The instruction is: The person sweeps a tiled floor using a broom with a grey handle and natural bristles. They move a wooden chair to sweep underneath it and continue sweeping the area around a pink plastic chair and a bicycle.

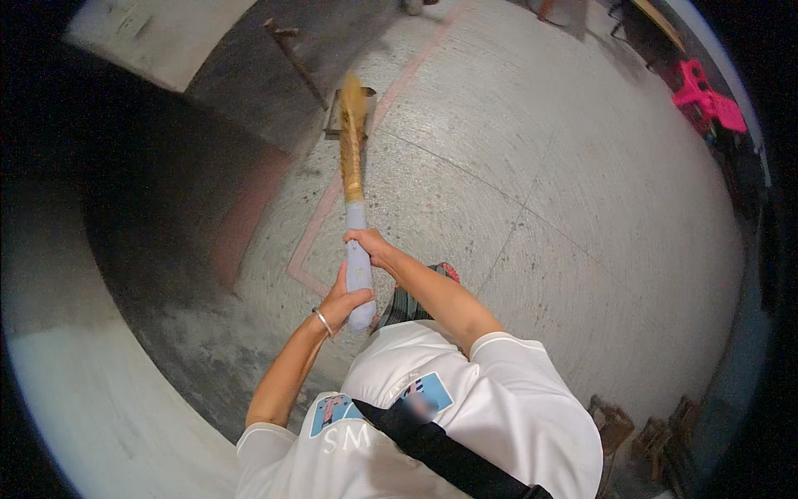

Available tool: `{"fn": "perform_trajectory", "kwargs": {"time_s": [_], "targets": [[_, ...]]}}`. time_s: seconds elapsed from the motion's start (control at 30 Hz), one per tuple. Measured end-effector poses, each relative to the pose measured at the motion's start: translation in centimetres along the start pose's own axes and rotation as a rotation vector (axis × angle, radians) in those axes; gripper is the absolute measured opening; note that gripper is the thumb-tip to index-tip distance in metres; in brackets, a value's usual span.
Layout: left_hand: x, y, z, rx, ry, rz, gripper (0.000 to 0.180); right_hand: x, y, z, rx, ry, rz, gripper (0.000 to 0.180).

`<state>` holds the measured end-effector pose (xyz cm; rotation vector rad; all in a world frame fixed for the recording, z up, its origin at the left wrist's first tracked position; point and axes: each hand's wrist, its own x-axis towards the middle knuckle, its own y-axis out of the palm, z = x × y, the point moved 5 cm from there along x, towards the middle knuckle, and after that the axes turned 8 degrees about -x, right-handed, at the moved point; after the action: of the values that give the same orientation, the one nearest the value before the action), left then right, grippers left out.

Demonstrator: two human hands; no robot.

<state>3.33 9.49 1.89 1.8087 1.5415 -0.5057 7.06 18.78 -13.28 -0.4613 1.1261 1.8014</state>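
Both my hands grip the pale lavender handle of a straw broom (353,158), which points straight away from me. My left hand (341,301), with a light bracelet at its wrist, wraps the handle near its end. Higher up, my right hand (371,245) closes round the handle below the straw. The yellow bristles at the far end look slightly blurred and lie over a metal dustpan (371,108) with a long upright handle (293,60). Whether the bristles touch the pan I cannot tell. Small dark specks (386,200) are scattered on the floor nearby.
The grey concrete floor (532,150) carries a faded red line (320,220). A bright pink plastic chair or stool (708,100) stands at the far right. Wooden pieces (657,437) are at the lower right, a pale wall (108,407) curves along the left.
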Motion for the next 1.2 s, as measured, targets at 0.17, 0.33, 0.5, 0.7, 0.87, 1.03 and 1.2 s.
{"fn": "perform_trajectory", "kwargs": {"time_s": [0.17, 0.33, 0.5, 0.7, 0.87, 1.03, 1.2], "targets": [[-1.9, -0.1, -1.6, 0.037, -0.117, 0.216, 0.089, -3.3, -1.0, 0.0, 0.262, -0.047, -0.121, 0.027], [-0.7, 1.5, 0.1, 0.135, -0.377, 0.473, 0.087, -7.2, -7.5, -5.2, 0.605, -0.103, -0.328, 0.032], [3.3, 7.6, 2.9, 0.215, -0.549, 0.746, 0.076, -13.7, -14.5, -8.9, 0.842, -0.264, -0.721, 0.038], [7.1, 13.8, 6.1, 0.257, -0.660, 0.831, 0.060, -12.9, -24.0, -14.5, 0.899, -0.241, -0.587, 0.044], [5.9, 11.6, 3.7, 0.242, -0.592, 0.691, 0.067, -9.2, -20.1, -11.4, 0.837, -0.104, -0.385, 0.031], [2.3, 12.6, 3.0, 0.298, -0.391, 0.466, 0.077, -10.6, -16.1, -5.2, 0.645, -0.216, -0.447, 0.031], [0.7, 18.0, 5.1, 0.315, -0.270, 0.439, 0.083, -14.4, -18.3, -4.6, 0.589, -0.238, -0.400, 0.036]]}}
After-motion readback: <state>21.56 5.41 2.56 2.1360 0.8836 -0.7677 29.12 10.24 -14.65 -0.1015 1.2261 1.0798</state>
